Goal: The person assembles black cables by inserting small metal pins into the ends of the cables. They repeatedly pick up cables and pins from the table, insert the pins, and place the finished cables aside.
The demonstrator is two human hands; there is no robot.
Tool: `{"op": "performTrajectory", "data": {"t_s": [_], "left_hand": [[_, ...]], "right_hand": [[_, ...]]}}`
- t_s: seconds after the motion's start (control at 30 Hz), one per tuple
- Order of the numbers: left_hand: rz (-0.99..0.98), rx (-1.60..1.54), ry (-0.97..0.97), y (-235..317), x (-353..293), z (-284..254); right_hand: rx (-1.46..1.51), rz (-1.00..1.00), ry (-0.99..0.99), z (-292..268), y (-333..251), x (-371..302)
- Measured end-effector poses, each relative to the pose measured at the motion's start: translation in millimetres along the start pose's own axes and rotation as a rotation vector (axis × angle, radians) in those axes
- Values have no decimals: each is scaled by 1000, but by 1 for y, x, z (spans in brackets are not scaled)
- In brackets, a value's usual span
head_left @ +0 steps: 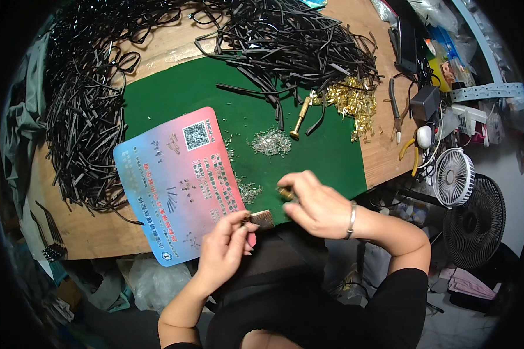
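Note:
My left hand (pixel 224 245) is closed in a pinch at the near edge of the green mat (pixel 326 157). What its fingertips hold is too small and covered to make out. Right beside them is a small brownish block (pixel 262 219). My right hand (pixel 318 208), a metal bracelet on its wrist, is closed on a short brass-coloured piece (pixel 284 193), mostly hidden by the fingers. Under my left hand's side of the mat lies a pink and blue printed sheet (pixel 177 180). Beyond my hands sits a pile of tiny silvery pieces (pixel 271 142), with more of them (pixel 249 192) along the sheet's edge.
A brass tool (pixel 300 118) lies on the mat near a heap of gold-coloured pieces (pixel 352 104). Black eyeglass temples are heaped at the back (pixel 297 43) and left (pixel 90 134). Pliers (pixel 395 110), yellow-handled pliers (pixel 409 156), and a white fan (pixel 453 177) are at the right.

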State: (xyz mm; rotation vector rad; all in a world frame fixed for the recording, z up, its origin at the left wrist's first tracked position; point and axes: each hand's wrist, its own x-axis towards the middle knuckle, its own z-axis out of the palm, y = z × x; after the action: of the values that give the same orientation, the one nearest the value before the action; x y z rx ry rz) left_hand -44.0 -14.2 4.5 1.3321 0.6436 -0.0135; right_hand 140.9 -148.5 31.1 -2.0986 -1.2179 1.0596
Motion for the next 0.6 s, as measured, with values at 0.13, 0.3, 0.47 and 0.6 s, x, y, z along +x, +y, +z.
{"op": "performTrajectory", "data": {"t_s": [0.13, 0.3, 0.47, 0.6], "left_hand": [[98, 116, 97, 5, 14, 0], [152, 225, 148, 5, 24, 5], [119, 211, 155, 2, 24, 6], [63, 91, 143, 5, 17, 4]], "right_hand": [[-301, -117, 196, -8, 8, 6], [-444, -175, 344, 3, 15, 19], [-502, -179, 326, 3, 14, 19], [-525, -218, 328, 3, 16, 19]]}}
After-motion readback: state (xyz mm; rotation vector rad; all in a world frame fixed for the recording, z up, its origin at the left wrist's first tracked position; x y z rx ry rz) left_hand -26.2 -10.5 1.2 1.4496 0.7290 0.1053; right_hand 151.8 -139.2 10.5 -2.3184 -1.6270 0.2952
